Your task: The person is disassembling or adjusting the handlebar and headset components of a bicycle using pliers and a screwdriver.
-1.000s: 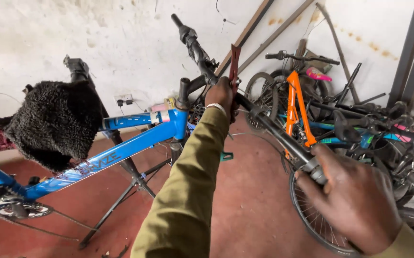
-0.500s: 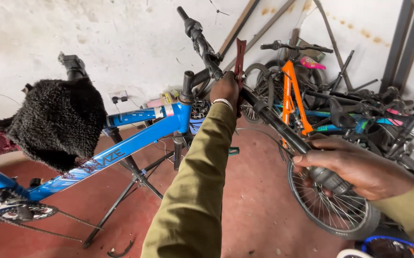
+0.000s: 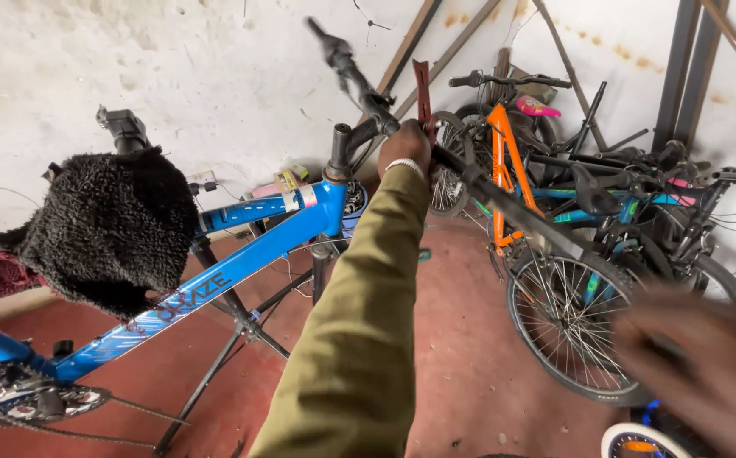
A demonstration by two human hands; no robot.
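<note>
Blue bike frame [image 3: 249,254] on a repair stand [image 3: 240,339], left hand [image 3: 404,146] at the handlebar [image 3: 402,127]

Left hand closed around a red-handled tool [image 3: 423,89] pointing up beside the stem; right hand [image 3: 707,365] blurred at the lower right, fingers spread and holding nothing, near a spoked wheel [image 3: 567,326]; black fleecy cloth [image 3: 105,229] draped over the saddle; orange bike [image 3: 503,161] among others stacked against the white wall [image 3: 173,68]; no containers visible
</note>
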